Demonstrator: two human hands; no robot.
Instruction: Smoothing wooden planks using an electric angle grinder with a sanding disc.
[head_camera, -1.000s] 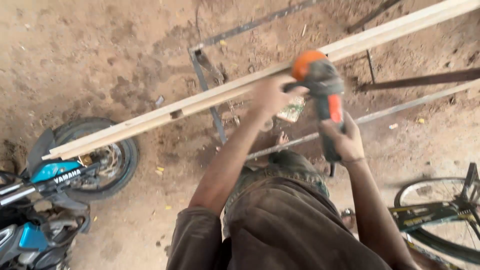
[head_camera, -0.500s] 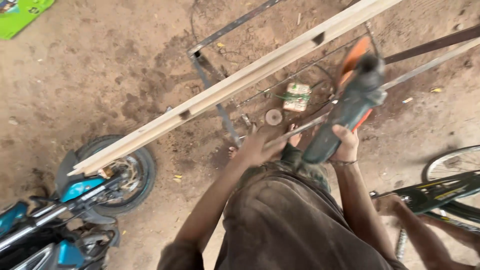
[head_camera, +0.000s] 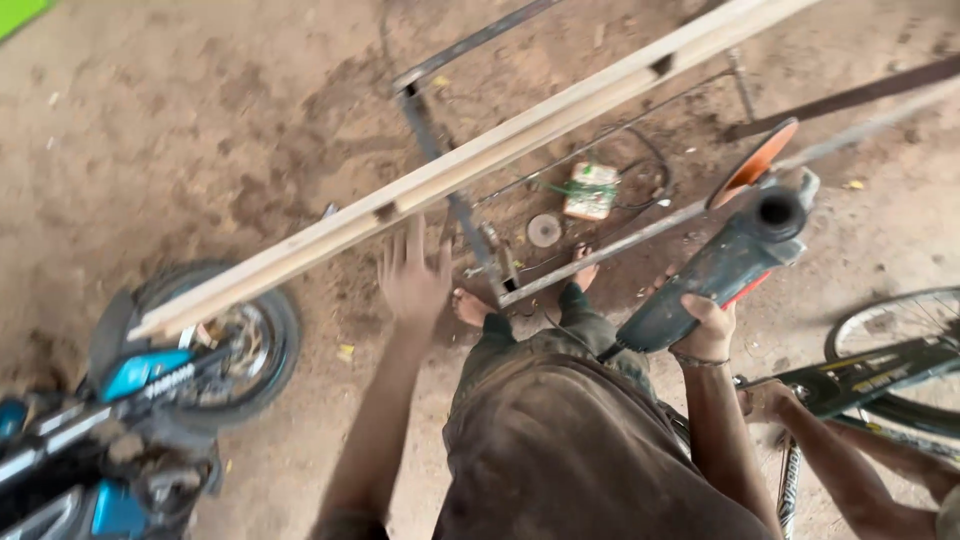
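Grey-orange angle grinder (head_camera: 725, 265), tilted, disc up

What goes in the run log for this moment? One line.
left hand: open, near long pale wooden plank | right hand: grips grey-and-orange angle grinder, lifted off plank | plank rests on dark metal frame

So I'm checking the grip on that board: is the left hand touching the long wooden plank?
Cannot tell. In the head view the open left hand sits just below the wooden plank, fingertips reaching its edge, but blur hides any contact or gap.
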